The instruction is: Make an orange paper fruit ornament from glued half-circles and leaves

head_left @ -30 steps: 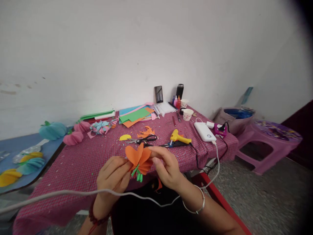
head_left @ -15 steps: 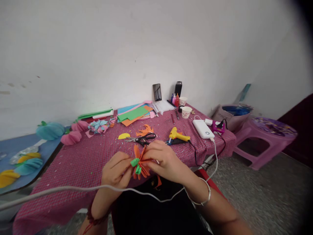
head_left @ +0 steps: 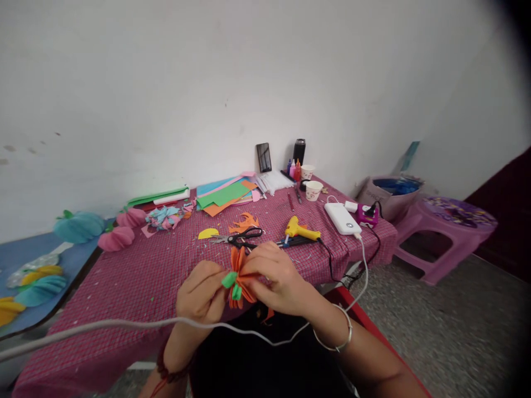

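An orange folded-paper piece (head_left: 239,275) with a small green paper tuft (head_left: 229,279) is held between both hands above the near edge of the pink checked table (head_left: 136,282). My left hand (head_left: 201,296) pinches it at the green tuft. My right hand (head_left: 271,276) is closed round the orange folds from the right. Just beyond the hands lie black-handled scissors (head_left: 238,237) and a yellow glue gun (head_left: 301,229).
Coloured paper sheets (head_left: 226,194), orange scraps (head_left: 244,224), a white power bank (head_left: 342,218), paper cups (head_left: 313,189) and bottles sit on the table. Paper fruit shapes (head_left: 78,225) lie at left. A white cable (head_left: 124,326) crosses below my hands. A purple stool (head_left: 452,221) stands at right.
The orange piece was spread open like petals a second ago; now its folds are pressed together with the green tuft turned toward me. Both hands have closed in on it.
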Tool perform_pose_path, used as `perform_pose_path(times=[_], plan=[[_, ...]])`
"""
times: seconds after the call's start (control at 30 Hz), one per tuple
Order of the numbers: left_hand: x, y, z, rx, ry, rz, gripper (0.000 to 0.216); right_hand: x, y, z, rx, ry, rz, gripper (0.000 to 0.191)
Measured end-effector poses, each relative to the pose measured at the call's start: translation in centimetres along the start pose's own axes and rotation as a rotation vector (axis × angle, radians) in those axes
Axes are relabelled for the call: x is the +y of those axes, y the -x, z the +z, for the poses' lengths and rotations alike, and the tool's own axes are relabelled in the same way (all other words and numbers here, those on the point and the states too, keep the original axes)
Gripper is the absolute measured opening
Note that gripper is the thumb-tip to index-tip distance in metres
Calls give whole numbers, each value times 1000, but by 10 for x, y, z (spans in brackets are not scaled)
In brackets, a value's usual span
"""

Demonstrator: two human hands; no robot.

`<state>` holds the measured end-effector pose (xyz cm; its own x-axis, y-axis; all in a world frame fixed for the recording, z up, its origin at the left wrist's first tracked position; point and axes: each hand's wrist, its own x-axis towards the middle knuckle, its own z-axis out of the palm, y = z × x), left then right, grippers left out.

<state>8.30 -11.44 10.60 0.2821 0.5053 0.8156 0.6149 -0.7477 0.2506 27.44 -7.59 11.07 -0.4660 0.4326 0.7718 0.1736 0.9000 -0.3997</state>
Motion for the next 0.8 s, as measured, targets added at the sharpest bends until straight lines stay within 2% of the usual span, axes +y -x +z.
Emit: perform_pose_path(times=[0.1,0.2,0.3,0.43,0.53,0.67,0.8], plan=[[-2,5,-3,-22,-6,-25,21,-1,3,-5,35,-199,71,14],[-6,7,-7,-8,-28,-38,21,0,5,-4,76,-223,138,26],[-9,7,-8,-5,-57,-6,21,1,3,-2,105,-99,103,30],[-12,5,-9,-39,-81,42,18,0,-2,-7,32,160,34,7],[-11,2,-9,-78,-73,25,15,-1,-6,-12,-63,273,-51,16],[-8,1,-9,-176,118,-109,14,5,-9,-12,-131,176,-107,22],[-7,4,-7,-248,317,-351,16,18,-13,-4,-131,-159,7,21]])
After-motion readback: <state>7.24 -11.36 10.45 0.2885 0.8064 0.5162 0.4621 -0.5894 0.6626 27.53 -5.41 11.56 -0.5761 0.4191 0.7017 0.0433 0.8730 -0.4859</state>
